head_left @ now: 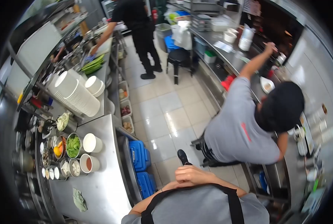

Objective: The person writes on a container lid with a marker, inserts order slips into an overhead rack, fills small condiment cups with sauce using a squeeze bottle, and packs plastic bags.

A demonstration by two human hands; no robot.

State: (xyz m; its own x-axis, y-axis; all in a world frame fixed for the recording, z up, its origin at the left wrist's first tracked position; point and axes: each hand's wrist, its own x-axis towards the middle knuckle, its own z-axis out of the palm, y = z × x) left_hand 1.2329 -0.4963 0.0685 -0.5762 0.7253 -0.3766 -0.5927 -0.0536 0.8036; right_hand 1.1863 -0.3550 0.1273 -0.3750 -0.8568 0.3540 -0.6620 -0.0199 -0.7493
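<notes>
My right hand lies over my left hand in front of my grey shirt and dark apron straps. The right fingers are curled round the left hand, whose own fingers are mostly hidden beneath. To the left, a steel counter carries the nearest things: a white tub of reddish sauce, a white tub, a bowl of chopped greens and a crumpled green cloth.
A co-worker in a grey shirt stands close on my right, reaching over the right counter. Farther off, another person in black reaches toward the left counter. Blue lidded bins sit under the left counter. A black stool stands in the aisle.
</notes>
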